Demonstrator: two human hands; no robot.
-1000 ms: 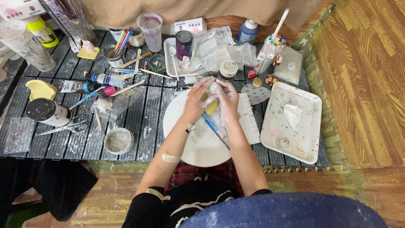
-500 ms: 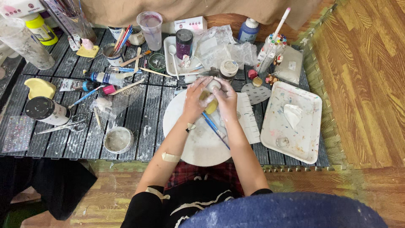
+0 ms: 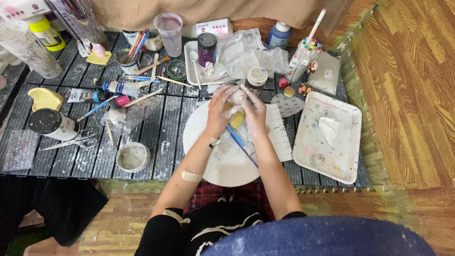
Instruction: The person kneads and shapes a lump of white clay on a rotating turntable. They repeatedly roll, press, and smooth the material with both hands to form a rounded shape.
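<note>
Both hands are cupped together over the round white board point(image 3: 222, 161) on the bench point(image 3: 156, 137): the left hand point(image 3: 219, 113) and right hand point(image 3: 255, 112) share a clenched grip on a small yellow piece point(image 3: 236, 118), seemingly mid-shaping; next it needs steady turning, clear of the blue brush point(image 3: 241, 144) beneath

Between the left hand point(image 3: 219, 114) and right hand point(image 3: 253, 114) sits a small yellow-and-white lump point(image 3: 235, 116) with a dull, clay-like look, over a round white board point(image 3: 222, 156) that is matt and paint-smeared. To the right of the hands lies a white rectangular plastic tray point(image 3: 341, 156), smooth and speckled with paint. Left of them, the dark slatted wooden tabletop point(image 3: 161, 137) looks rough and scuffed, with glossy metal scissors point(image 3: 71, 141).
</note>
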